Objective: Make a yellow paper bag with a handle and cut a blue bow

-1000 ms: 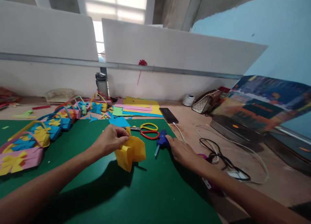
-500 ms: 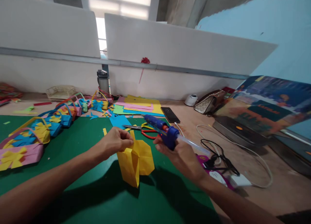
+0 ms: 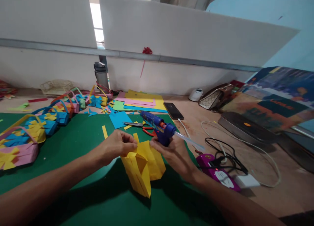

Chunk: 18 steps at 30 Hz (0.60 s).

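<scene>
My left hand (image 3: 120, 147) pinches the upper edge of a folded yellow paper piece (image 3: 139, 170), which hangs tilted over the green mat (image 3: 80, 196). In my right hand (image 3: 175, 154) is a blue hot glue gun (image 3: 158, 126), its nozzle aimed away to the upper left and a clear glue stick (image 3: 188, 141) poking out of its back. The thumb of that hand is close to the paper's upper right edge; whether they touch I cannot tell. Scissors (image 3: 137, 124) with red and yellow handles lie behind the glue gun, partly hidden by it.
Several small paper baskets (image 3: 36, 128) with bows line the left side. Coloured paper sheets (image 3: 142, 100) and a phone (image 3: 173, 110) lie at the back, near a bottle (image 3: 101, 76). A purple power strip (image 3: 218, 172) with tangled cables (image 3: 225, 150) sits on the right.
The glue gun has come closer to the paper, moving slightly left. The yellow paper has turned and shifted a little right, still in my left hand. The camera view has tipped downward.
</scene>
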### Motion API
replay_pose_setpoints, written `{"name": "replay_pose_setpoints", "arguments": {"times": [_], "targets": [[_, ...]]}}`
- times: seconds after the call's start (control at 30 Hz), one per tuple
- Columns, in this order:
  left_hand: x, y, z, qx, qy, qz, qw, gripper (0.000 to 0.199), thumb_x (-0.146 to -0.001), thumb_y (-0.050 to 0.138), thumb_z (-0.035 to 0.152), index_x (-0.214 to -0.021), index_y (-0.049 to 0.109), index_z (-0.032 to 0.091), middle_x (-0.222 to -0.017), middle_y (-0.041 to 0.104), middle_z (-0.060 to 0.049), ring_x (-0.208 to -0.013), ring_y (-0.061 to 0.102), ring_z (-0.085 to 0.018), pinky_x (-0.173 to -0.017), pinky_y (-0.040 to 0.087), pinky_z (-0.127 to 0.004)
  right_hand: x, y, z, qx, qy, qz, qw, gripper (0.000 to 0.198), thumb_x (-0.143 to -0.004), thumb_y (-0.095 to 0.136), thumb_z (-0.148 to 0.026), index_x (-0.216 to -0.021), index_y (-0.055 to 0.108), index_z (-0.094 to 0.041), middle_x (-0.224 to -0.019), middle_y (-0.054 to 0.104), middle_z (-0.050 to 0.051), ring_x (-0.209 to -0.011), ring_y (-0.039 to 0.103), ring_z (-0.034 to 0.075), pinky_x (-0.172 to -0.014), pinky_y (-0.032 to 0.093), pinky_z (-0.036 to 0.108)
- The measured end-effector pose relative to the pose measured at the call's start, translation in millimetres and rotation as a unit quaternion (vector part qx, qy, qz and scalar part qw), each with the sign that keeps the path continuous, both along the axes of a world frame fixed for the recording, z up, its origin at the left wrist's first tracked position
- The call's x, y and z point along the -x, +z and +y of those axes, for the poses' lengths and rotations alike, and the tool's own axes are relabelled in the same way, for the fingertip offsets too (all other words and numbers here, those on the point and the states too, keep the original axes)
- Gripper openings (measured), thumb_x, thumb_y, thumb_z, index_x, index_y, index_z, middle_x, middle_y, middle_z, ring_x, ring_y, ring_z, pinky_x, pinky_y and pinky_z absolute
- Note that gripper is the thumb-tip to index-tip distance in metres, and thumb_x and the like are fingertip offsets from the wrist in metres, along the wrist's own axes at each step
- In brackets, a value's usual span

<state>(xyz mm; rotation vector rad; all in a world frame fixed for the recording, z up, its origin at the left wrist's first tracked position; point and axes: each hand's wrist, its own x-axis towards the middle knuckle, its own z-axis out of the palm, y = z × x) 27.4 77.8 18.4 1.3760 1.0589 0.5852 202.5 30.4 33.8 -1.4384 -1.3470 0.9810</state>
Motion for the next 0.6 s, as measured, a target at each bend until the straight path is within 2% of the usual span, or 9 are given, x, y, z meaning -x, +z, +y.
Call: {"name": "replay_pose_setpoints", "arguments": {"times": [0.37, 0.6], "targets": [[-0.8, -2.4, 2.2, 0.022, -0.003, -0.009, 1.000, 0.012, -0.055, 0.064, 0.026, -0.055, 0.062, 0.014, -0.050, 0.053, 0.003, -0.048, 0.041, -0.008, -0.047, 0.030, -0.021, -6.8, -7.0, 3.3, 0.031, -0.049, -0.058, 0.997, 0.016, -0.069, 0.066, -0.032, -0.073, 0.061, -0.017, -0.065, 0.059, -0.001, -0.059, 0.053, 0.014, -0.053, 0.043, 0.024], [-1.7, -9.2, 3.8, 0.038, -0.009, -0.007, 0.999, 0.012, -0.057, 0.065, 0.026, -0.056, 0.062, 0.014, -0.050, 0.054, 0.003, -0.047, 0.042, -0.007, -0.046, 0.031, -0.020, -6.3, -7.0, 3.9, -0.006, -0.060, -0.085, 0.995, 0.014, -0.072, 0.063, -0.031, -0.069, 0.061, -0.018, -0.061, 0.059, -0.001, -0.055, 0.054, 0.014, -0.051, 0.046, 0.023]]}}
